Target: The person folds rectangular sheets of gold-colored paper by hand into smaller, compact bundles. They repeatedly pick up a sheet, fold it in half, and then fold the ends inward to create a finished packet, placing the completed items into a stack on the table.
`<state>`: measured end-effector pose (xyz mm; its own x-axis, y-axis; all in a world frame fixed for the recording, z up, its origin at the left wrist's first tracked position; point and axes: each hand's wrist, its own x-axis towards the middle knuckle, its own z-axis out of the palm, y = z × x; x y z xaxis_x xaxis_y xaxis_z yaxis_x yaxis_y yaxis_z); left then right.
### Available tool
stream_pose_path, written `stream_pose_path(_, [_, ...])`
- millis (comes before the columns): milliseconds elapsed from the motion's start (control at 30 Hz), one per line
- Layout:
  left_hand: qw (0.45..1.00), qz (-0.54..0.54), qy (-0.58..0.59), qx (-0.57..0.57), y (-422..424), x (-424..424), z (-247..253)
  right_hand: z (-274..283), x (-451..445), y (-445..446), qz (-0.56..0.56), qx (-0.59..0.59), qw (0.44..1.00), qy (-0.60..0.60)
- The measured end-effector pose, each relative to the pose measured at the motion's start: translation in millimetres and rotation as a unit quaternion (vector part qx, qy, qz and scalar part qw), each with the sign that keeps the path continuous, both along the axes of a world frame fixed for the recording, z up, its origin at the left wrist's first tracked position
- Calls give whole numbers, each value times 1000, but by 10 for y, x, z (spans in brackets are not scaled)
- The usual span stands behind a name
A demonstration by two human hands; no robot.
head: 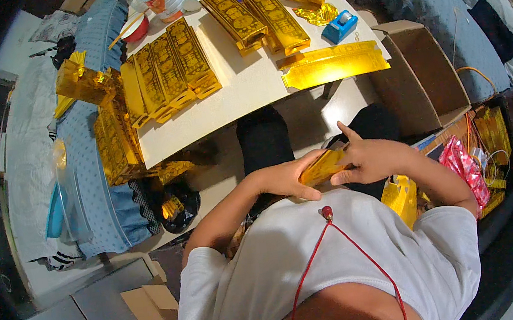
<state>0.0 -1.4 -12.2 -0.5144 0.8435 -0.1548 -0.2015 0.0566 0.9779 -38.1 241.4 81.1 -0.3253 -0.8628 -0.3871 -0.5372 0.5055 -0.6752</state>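
Note:
Close to my lap, a gold foil paper piece [321, 167] is held between both hands. My left hand [284, 178] grips its left end, thumb along the near side. At its right end is my right hand [365, 159], index finger extended away and thumb near the paper; part of its grip is hidden. On the white table [250, 106] ahead, several long gold patterned paper boxes [157, 76] lie side by side at the left, and more gold boxes [241, 22] lie farther back. A flat gold foil sheet [336, 65] lies along the right front edge, near a blue tape dispenser [340, 27].
Stacked gold boxes [115, 145] stand left of the table. An open cardboard box [410, 76] is at the right, with a red-and-white plastic bag [464, 172] nearer me. A red bowl [134, 28] and plastic tub [163, 2] sit at the table's back left.

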Motion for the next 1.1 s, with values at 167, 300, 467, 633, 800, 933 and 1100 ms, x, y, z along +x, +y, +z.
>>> stream_pose_path(167, [996,-5,-76,-42,-181,-29,-96,-59,-143,57,-33,-144,989,7])
stream_pose_path(300, [965,261,2,37,-203,-270,183,-246,-347,-42,-298,-355,886,5])
stream_pose_path(467, [899,426,43,94,-205,-547,320,-762,-355,-558,-422,-456,771,-143])
stream_pose_path(633, [821,552,55,134,9,-579,373,-873,-19,-950,-391,-374,808,-232])
stream_pose_path(800, [812,565,11,150,-72,-599,304,-792,-39,-893,-440,-337,802,-225])
stream_pose_path(933, [803,567,-39,177,-85,-641,360,-751,-41,-840,-420,-337,808,-237])
stream_pose_path(1100, [799,565,-53,199,-156,-624,309,-890,-24,-769,-420,-353,764,-339])
